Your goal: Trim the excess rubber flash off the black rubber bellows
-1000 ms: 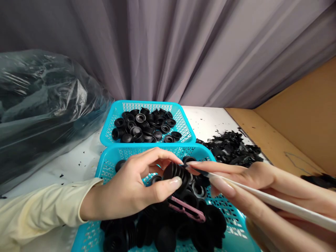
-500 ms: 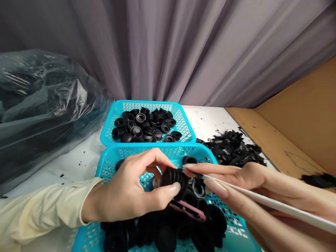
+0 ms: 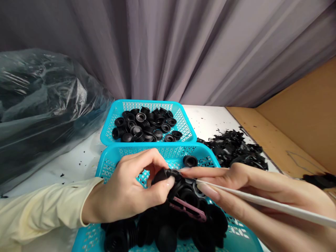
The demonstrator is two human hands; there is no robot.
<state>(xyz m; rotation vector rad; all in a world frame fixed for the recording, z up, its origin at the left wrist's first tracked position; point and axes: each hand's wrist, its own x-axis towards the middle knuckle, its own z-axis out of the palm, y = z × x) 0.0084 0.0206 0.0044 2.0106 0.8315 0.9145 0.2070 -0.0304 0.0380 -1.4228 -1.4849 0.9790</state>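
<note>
My left hand (image 3: 131,192) pinches a black ribbed rubber part (image 3: 160,175) between thumb and fingers, above the near blue basket (image 3: 157,151). My right hand (image 3: 244,190) holds a long thin white tool (image 3: 262,202), its tip meeting the rubber part by my left thumb. The near basket holds several more black rubber parts (image 3: 162,227) and a pink cutter (image 3: 187,208) lying on them. A single black ring part (image 3: 190,161) sits near the basket's far edge.
A second blue basket (image 3: 118,110) behind holds several black rubber parts. Black trimmings (image 3: 233,148) are heaped on the white table to the right. A big plastic bag (image 3: 44,112) lies at left, a brown cardboard wall (image 3: 301,115) at right, a grey curtain behind.
My left hand has turned the rubber part and lowered it slightly, so less of it shows. My right hand with the white tool has shifted a little left toward it.
</note>
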